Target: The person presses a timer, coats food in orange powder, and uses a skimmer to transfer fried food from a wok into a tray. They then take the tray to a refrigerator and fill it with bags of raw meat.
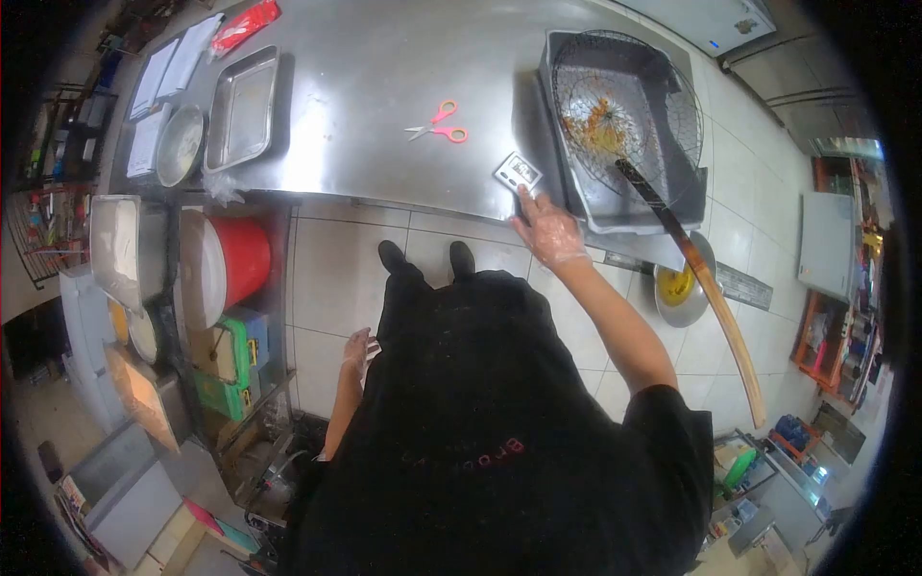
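My right hand [555, 233], in a clear plastic glove, reaches to the front edge of the steel table. Its index finger is stretched out and touches the lower edge of a small white digital timer [519, 172], which lies flat with its display up. The other fingers are apart and grip nothing. My left hand [359, 351] hangs low beside my left hip, apparently gloved too, its fingers loosely apart with nothing in them. Scissors with pink handles [448, 134] lie on the table to the left of the timer, blades pointing left.
Right of the timer, a wire strainer [629, 101] with a long wooden handle rests over a grey tub [615, 216]. A metal tray [213, 125], a round pan [182, 144] and papers [158, 77] sit at the table's left. A red bucket [245, 257] stands below.
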The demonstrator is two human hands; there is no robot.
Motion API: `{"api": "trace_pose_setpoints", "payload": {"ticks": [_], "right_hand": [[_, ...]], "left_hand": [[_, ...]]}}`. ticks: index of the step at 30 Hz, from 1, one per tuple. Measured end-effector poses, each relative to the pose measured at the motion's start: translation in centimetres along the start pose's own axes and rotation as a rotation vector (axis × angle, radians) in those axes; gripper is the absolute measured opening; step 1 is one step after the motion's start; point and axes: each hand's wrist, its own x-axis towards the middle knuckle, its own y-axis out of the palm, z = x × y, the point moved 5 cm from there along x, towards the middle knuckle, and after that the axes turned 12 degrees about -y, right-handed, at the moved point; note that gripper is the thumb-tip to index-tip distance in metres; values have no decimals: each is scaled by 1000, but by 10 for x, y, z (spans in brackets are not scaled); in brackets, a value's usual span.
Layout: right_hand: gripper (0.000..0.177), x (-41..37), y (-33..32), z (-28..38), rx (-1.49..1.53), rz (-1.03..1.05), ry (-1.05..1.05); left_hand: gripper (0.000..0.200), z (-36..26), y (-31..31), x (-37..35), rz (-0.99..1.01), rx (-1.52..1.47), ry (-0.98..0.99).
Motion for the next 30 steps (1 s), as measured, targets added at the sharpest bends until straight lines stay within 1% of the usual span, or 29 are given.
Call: {"api": "trace_pose_setpoints", "payload": {"ticks": [2, 3, 5, 7, 9, 10, 11, 12, 13, 15, 16, 17, 18, 19, 20, 21, 22, 23, 24, 25, 26, 27, 28, 29, 30], "right_hand": [[59, 3, -1, 9, -129, 77, -5], [59, 2, -3, 15, -130, 78, -10], [60, -5, -1, 28, -187, 162, 73], [61, -10, -6, 41, -90, 62, 30], [62, -8, -29, 83, 30, -68, -122], [46, -11, -33, 104, 63, -252, -166], [23, -13, -26, 115, 66, -278, -300], [23, -15, -14, 131, 181, -297, -300], [34, -12, -7, 145, 297, -303, -299], [40, -14, 17, 171, 479, 92, 85], [40, -15, 25, 188, 702, 31, 95], [39, -13, 35, 210, 932, -16, 116], [37, -17, 27, 246, 1115, 28, 168], [37, -16, 32, 272, 1114, 65, 117], [37, -16, 30, 293, 1193, -25, 9], [36, -13, 29, 306, 1275, -112, -99], [35, 0, 64, 295, 1186, -66, -358], [35, 5, 70, 291, 1179, -45, -364], [36, 11, 84, 288, 1417, 142, -178], [41, 13, 98, 292, 1635, 336, 28], [48, 17, 71, 331, 1727, 401, -39], [57, 15, 32, 369, 1803, 442, -79], [64, 18, 24, 387, 1950, 524, -103], [73, 17, 18, 400, 2097, 606, -126], [73, 26, 20, 419, 2081, 630, -134]], "left_hand": [[55, 0, -2, 2, -31, 19, 35], [55, 0, -5, 5, -31, 14, 34], [56, 9, -16, 15, -5, -256, -135], [57, 10, -18, 3, -32, -301, -117], [55, 6, -36, -26, -88, -337, -82], [51, 7, -50, -33, -106, -378, -35], [46, 4, -57, -42, -132, -451, 12], [42, 0, -65, -50, -128, -555, 84], [40, -14, -77, -77, -178, -555, 149], [41, -48, -93, -139, -256, -504, 268], [43, -61, -97, -158, -302, -473, 325], [45, -69, -99, -172, -354, -502, 358], [48, -76, -100, -183, -402, -521, 386], [50, -82, -98, -189, -347, -609, 364], [51, -89, -93, -195, -279, -688, 347], [54, -100, -86, -210, -178, -780, 532], [58, -110, -83, -231, -81, -861, 724], [58, -111, -81, -258, -84, -882, 717], [64, -119, -77, -289, 161, -1055, 754], [72, -123, -74, -307, 413, -1220, 787], [75, -120, -84, -311, 652, -1381, 884], [78, -117, -88, -313, 934, -1534, 957], [78, -113, -89, -318, 964, -1557, 937], [79, -108, -96, -330, 973, -1622, 981], [80, -100, -115, -334, 944, -1681, 1065]]}}
